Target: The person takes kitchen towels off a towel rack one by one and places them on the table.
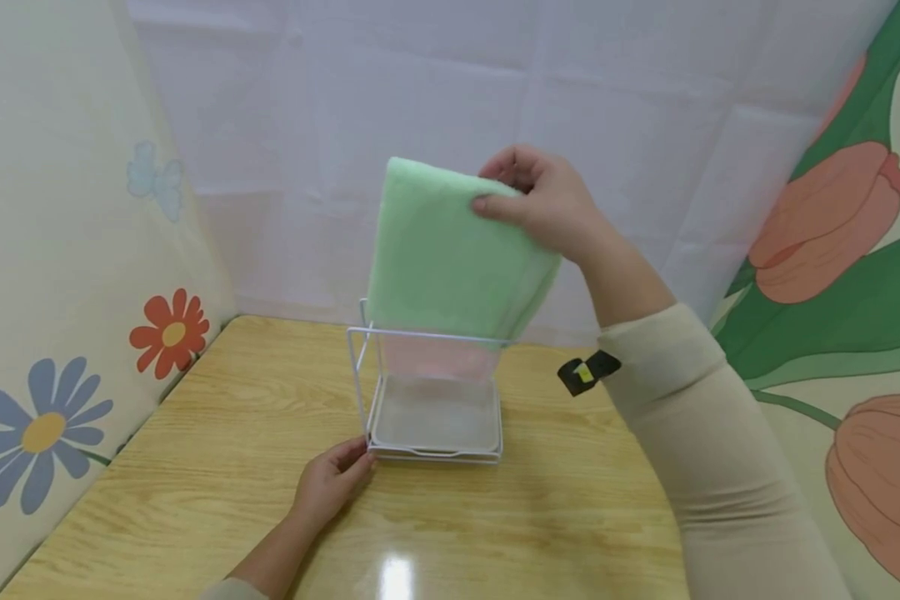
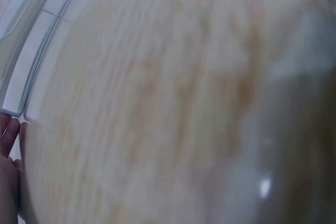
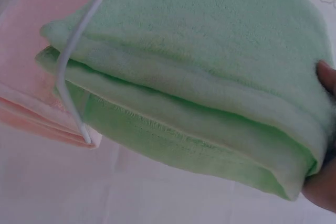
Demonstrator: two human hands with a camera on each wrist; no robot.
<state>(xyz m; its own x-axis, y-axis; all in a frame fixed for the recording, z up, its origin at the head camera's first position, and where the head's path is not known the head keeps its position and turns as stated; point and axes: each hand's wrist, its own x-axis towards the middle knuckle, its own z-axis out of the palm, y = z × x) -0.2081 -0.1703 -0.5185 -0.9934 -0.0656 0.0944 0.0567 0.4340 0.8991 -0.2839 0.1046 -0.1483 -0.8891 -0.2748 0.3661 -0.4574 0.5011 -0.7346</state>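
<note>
Green towel (image 1: 457,250) — folded, thick-edged; held above the white wire rack (image 1: 357,387), lower edge just behind its top rail. Likely light, soft, floppy, not fragile; plies may fan apart. Best hold: all layers together at the upper fold.
Right hand (image 1: 543,196) — thumb and fingers pinching the towel's upper right corner.
Left hand (image 1: 330,483) — fingertips pinching the rack's lower front left corner, on the table (image 1: 232,467).
Pink towel (image 1: 438,357) — folded, inside the rack.
</note>
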